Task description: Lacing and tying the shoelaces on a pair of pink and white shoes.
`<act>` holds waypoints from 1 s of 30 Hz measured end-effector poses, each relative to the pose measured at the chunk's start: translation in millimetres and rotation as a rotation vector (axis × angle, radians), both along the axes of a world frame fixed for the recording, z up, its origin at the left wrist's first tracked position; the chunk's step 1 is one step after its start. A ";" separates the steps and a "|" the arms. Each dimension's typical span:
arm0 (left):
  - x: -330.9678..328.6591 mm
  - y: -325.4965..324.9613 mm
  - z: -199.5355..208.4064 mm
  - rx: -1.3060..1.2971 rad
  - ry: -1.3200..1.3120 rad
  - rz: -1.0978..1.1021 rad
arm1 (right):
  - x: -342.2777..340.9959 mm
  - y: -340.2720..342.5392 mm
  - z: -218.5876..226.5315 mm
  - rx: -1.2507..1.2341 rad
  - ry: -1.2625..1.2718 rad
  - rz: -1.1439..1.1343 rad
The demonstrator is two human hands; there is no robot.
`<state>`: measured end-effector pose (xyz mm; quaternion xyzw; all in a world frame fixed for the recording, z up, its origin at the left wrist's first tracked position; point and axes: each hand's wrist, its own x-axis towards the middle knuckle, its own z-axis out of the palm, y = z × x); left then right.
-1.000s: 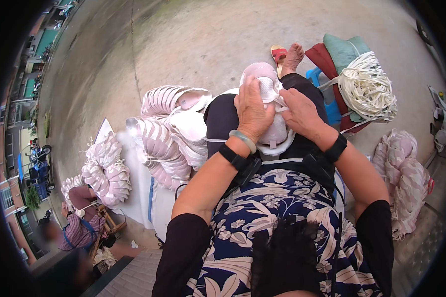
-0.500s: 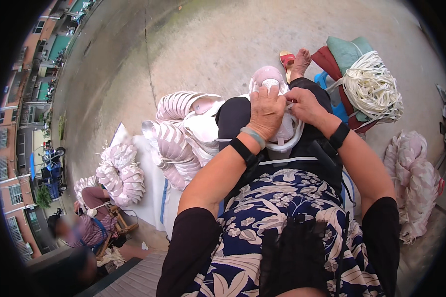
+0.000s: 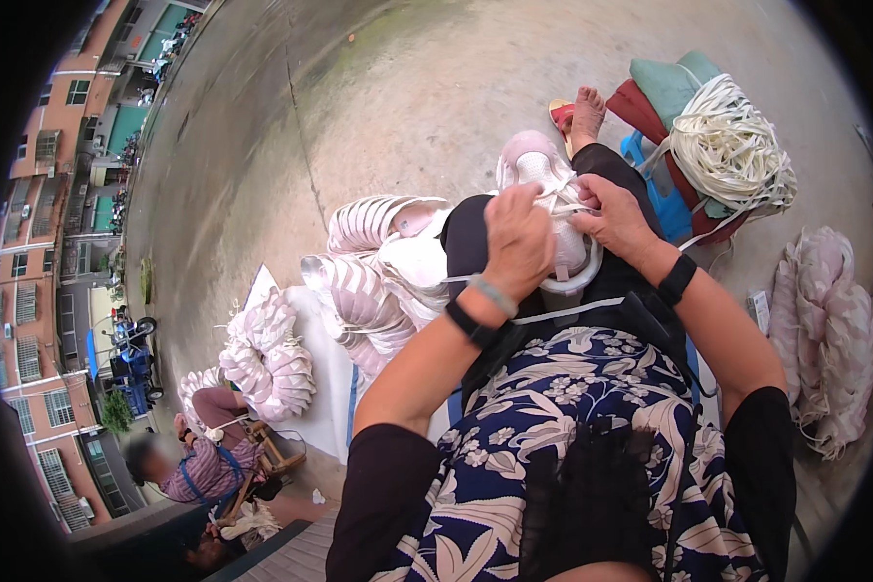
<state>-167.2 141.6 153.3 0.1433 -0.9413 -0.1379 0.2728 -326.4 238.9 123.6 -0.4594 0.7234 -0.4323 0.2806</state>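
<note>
Pink-white shoe [image 3: 568,244] (part-hidden) left of right grip [image 3: 613,215]

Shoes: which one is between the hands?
The lone pink-and-white shoe between left hand and right hand; the others are in bundles off to either side.

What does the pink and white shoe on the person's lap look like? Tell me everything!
The shoe is pale pink and white, and its woven-looking mesh seems to be fabric. Its rounded pink end points away from the person; a white rim curves around the near end. White lace crosses its middle, looking loose. It lies lengthwise over the black-trousered lap. The right hand has its fingers at the lace. The left hand hides one side, so I can't tell whether it's touching.
</note>
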 end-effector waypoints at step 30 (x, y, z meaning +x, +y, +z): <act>38.3 -25.8 -13.4 0.139 0.000 0.145 | 3.7 -34.9 21.2 -0.037 0.238 0.051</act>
